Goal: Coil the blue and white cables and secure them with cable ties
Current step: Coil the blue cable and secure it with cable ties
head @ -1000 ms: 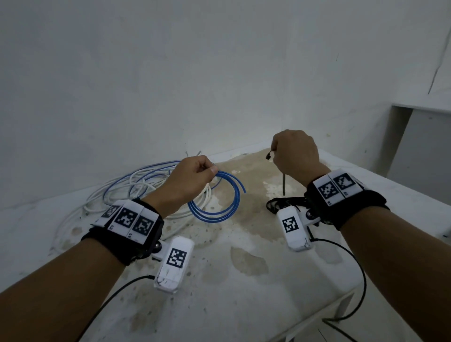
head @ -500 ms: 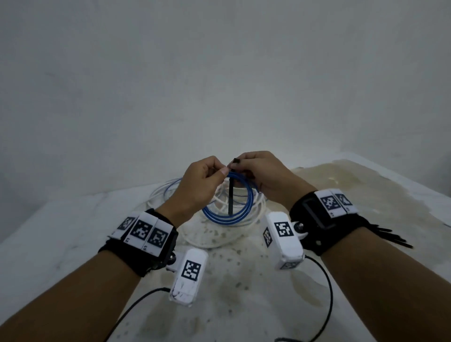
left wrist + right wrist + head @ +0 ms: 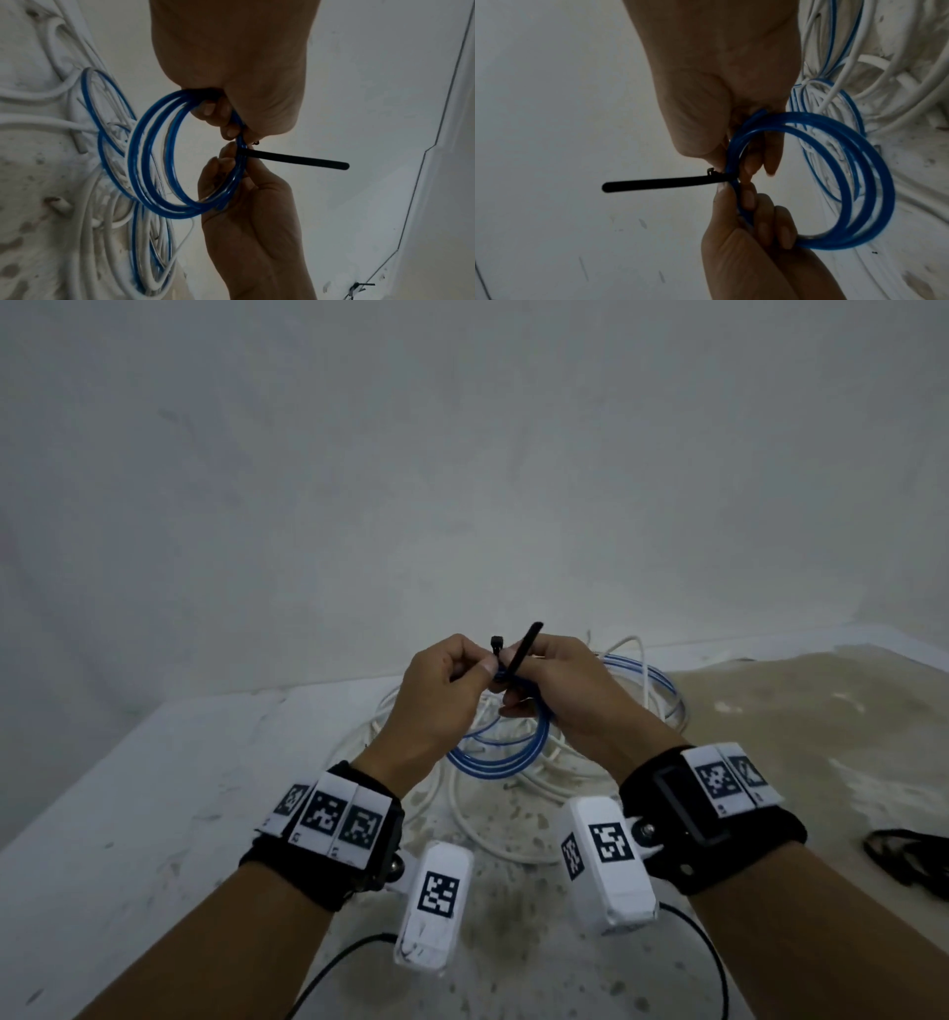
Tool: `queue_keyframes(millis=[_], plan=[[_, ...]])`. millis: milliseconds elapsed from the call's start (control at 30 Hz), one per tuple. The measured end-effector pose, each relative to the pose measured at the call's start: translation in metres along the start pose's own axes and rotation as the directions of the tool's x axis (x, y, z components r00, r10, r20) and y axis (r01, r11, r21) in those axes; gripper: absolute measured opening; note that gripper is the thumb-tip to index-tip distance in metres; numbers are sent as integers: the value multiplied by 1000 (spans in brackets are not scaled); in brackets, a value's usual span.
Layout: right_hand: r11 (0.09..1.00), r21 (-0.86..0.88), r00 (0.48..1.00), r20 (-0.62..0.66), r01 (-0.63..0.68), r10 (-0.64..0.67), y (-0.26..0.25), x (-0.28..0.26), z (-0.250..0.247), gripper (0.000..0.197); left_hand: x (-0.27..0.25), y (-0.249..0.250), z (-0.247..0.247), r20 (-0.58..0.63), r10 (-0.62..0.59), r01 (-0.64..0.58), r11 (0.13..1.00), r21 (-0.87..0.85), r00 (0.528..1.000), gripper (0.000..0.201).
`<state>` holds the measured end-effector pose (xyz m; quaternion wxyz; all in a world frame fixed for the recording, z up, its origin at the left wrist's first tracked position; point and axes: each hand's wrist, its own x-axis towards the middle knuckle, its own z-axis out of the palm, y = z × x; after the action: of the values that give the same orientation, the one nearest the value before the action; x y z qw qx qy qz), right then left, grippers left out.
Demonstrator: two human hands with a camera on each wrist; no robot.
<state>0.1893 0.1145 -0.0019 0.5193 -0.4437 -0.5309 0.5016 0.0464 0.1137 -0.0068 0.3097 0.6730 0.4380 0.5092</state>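
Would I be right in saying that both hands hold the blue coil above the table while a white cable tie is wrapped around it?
Not quite: the cable tie is black, as the left wrist view shows. Otherwise yes: the left hand and right hand hold the blue coil above the table.

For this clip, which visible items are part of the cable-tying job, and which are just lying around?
In the job:
- blue coil, held by the left hand and right hand
- black cable tie at the coil's top
- loose blue and white cables on the table

Lying about:
- dark bundle at the table's right edge, too dim to identify
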Motion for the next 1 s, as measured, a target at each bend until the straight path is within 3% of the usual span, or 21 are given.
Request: queue_keyframes(millis=[33, 100, 267, 400, 467, 533, 600, 667, 767, 867, 1000], plan=[[1000, 4, 1000, 7, 8, -8, 4, 1, 0, 16, 1, -5, 2, -4, -29, 29, 999, -24, 1000, 6], [1000, 13, 1000, 20, 22, -22, 10, 1, 1, 17, 3, -11, 3, -2, -95, 95, 994, -56, 995, 15], [1000, 4, 1000, 4, 25, -25, 22, 7, 3, 12, 8, -16, 2, 40, -85, 83, 996, 39, 996, 21], [999, 37, 999, -32, -32, 33, 22, 14, 7, 38, 13, -12, -3, -10, -116, 117, 991, 61, 993, 20], [996, -86, 999, -32, -29, 26, 17, 20, 10, 31, 18, -9, -7, -30, -143, 146, 986, 85, 989, 20], [943, -328, 994, -64, 62, -88, 11, 26, 10, 16, 23, -8, -12, -75, -192, 197, 978, 72, 979, 20], [831, -521, 975, 13, 196, -221, 3, 30, 7, 21, 30, -8, -18, -126, -240, 247, 968, 38, 962, 21], [749, -586, 948, 134, 310, -287, -4, 27, 4, 23, 35, -8, -25, -163, -300, 302, 953, -12, 940, 17], [744, -530, 912, 190, 407, -364, -11, 23, 6, 3, 37, -9, -27, -166, -364, 351, 931, -100, 917, 12], [761, -476, 896, 184, 441, -404, -6, 26, 12, 9, 35, -12, -21, -146, -371, 356, 927, -118, 917, 14], [847, -327, 902, 51, 420, -428, 2, 31, 19, 12, 36, -21, -18, -143, -370, 355, 927, -121, 918, 17]])
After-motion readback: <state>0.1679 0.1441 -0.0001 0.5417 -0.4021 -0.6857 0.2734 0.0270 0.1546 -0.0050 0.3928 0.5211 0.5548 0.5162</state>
